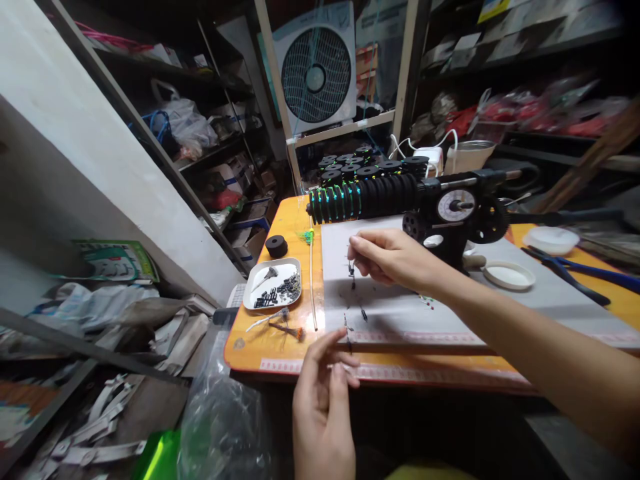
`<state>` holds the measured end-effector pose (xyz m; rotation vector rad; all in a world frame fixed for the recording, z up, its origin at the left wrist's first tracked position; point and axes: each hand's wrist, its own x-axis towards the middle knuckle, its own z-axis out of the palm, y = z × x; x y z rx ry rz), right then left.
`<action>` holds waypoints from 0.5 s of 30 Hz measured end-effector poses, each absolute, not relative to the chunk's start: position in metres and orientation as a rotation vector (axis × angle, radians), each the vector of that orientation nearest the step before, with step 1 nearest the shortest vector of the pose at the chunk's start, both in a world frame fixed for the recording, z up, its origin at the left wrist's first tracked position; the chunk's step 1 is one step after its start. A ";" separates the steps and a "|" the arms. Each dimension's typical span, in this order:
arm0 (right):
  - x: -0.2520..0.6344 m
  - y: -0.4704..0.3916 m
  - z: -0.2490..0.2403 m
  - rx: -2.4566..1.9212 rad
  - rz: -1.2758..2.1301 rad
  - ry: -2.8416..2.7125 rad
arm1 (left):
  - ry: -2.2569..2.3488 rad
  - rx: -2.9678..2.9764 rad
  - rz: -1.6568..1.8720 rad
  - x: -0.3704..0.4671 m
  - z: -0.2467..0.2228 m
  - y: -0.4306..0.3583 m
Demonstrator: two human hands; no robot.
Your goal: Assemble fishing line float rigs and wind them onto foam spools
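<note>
Over the grey-white board, my right hand is closed in a pinch. A thin line, barely visible, seems to run from its fingertips, with small black pieces just beneath them. My left hand is at the table's front edge, index finger raised, thumb and other fingers curled close together. What they hold, if anything, is too small to make out. Another small black piece shows over the board between the hands. Left of them, a white tray contains many tiny black and metallic parts.
Behind the hands stands a black winding device with a row of black discs, some wound with green line. Small brushes, a black foam roll, a white lid and blue-handled pliers lie around. A box fan stands behind.
</note>
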<state>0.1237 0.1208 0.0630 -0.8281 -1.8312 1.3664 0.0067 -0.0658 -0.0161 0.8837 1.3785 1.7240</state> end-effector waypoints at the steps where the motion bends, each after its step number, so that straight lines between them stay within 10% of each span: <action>1: 0.129 0.117 0.066 -0.807 1.424 -1.821 | 1.393 0.929 1.730 0.006 -0.007 -0.060; 15: 0.155 0.095 0.082 -0.708 1.934 -1.597 | 0.849 1.147 1.518 0.024 0.024 0.018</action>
